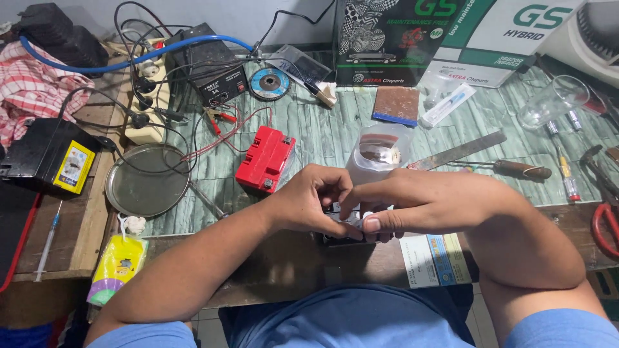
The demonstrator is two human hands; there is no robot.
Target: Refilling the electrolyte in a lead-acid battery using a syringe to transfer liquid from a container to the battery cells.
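Observation:
My left hand (308,200) and my right hand (412,203) meet at the front edge of the workbench over a small dark object (345,227), mostly hidden under the fingers. Both hands press on it: the left fingers curl over its top and the right thumb and fingers pinch a small white part at its near side. A red motorcycle battery (264,158) lies just left of my left hand, with thin red wires running to it. A clear plastic cup (379,149) stands right behind my hands.
A round metal tray (147,179), a black charger box (209,67), a power strip (151,96) and tangled cables fill the left. Screwdrivers (516,169), a steel ruler (459,151), an overturned glass (551,102), red-handled pliers (606,222) and cardboard boxes (400,38) lie right and behind.

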